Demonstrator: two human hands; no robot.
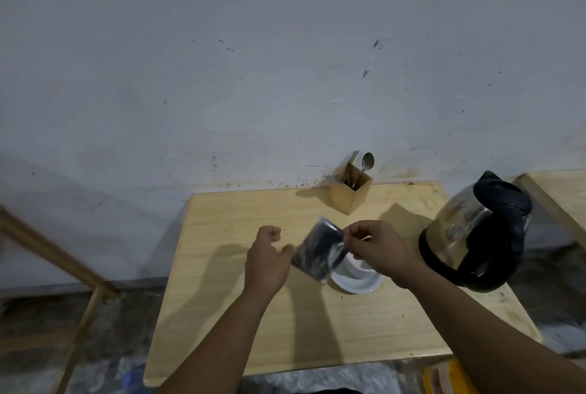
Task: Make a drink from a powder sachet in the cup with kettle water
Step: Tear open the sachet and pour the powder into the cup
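Two bare forearms reach in from the near edge of a pale wooden table (241, 324), both hands raised a little above its middle. The right hand (377, 251) pinches one edge of a dark, shiny sachet (318, 251) between thumb and fingertips, wrist bent inward. The left hand (269, 262) sits just beside the sachet's opposite, lower edge, fingers curled into a loose fist; its thumb meets the packet's edge, though motion blur makes it impossible to tell whether it truly grips. The sachet hangs tilted between the two hands, directly over a white cup (356, 270) standing on a white saucer (358, 284) at the table's centre-right; most of the cup is hidden behind the packet and the right hand.

One steel-bodied electric kettle (475, 231) with a black lid, handle and base stands at the table's right edge, near the right wrist but apart from it. One square wooden holder (348, 193) stands at the far edge against the scuffed pale wall (222, 60), holding one spoon (367, 162), bowl upward, and what looks like one fork beside it; further pieces inside cannot be made out. One sachet, one cup, one saucer in view.
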